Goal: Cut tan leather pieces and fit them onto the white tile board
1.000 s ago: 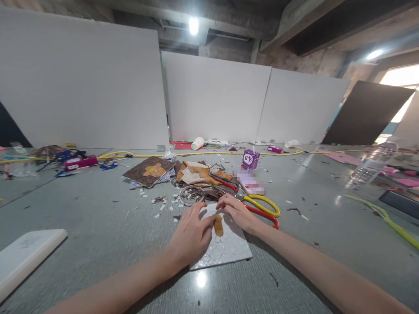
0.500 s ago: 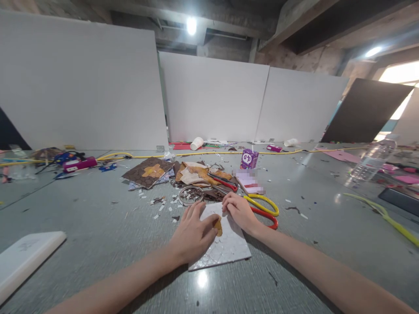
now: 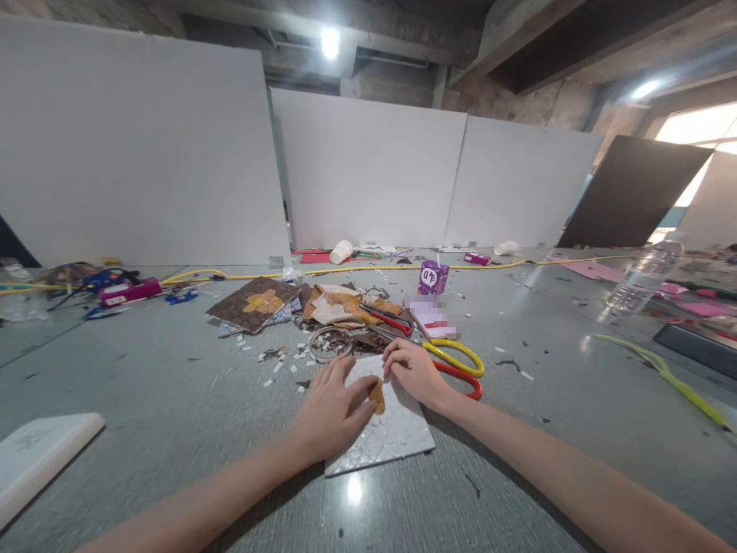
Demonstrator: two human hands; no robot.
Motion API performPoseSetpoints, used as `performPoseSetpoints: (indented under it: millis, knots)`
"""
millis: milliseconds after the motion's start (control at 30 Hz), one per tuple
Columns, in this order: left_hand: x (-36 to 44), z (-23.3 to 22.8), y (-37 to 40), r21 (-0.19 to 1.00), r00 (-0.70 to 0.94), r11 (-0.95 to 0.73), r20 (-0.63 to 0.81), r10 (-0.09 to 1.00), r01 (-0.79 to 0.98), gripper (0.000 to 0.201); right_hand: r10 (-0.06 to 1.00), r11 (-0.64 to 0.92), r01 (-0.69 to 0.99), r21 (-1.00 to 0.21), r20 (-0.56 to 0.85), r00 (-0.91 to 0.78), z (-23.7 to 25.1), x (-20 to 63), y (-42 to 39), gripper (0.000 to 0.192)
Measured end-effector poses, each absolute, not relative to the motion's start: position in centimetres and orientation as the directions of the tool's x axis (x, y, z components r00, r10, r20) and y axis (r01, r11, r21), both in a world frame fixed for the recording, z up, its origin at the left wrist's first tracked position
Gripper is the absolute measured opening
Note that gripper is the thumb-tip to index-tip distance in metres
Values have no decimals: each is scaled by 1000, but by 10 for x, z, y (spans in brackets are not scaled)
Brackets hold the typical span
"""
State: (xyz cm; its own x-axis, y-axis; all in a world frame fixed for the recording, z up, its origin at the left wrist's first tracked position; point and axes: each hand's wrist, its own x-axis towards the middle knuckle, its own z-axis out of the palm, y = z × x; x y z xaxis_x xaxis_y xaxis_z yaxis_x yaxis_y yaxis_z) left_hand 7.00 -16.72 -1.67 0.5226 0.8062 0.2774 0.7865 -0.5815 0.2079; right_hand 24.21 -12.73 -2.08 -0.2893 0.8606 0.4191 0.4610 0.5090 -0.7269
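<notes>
Two hands rest on the white patterned sheet, which lies flat on the grey table just in front of the person. The left hand lies palm down over the sheet's near left part, fingers spread and slightly curled, its thumb touching the small tan paper piece that sits on the sheet. Compared with a second ago, that thumb has slid closer over the piece, so less of the tan shape shows than before; judged from this, the piece is being pressed down onto the sheet rather than lifted. The right hand has barely shifted: its fingers are bent and closed loosely at the sheet's far edge, pinning it, and hold nothing that can be made out. Just beside that hand lie the yellow-handled scissors and the red-handled scissors, untouched. A wire ring and a heap of brown and tan scraps sit beyond the sheet.
</notes>
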Motion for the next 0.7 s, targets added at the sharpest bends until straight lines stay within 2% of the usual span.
performPoseSetpoints:
  millis: [367,700]
  knots:
    - [69,-19,-167,240,515,-581,286,808,778,32,827,555,436,-708,412,-384,-21,243,-127,32]
    - [70,-18,-167,264,516,-589,299,803,764,30,857,515,470,-717,409,-314,-21,242,-127,29]
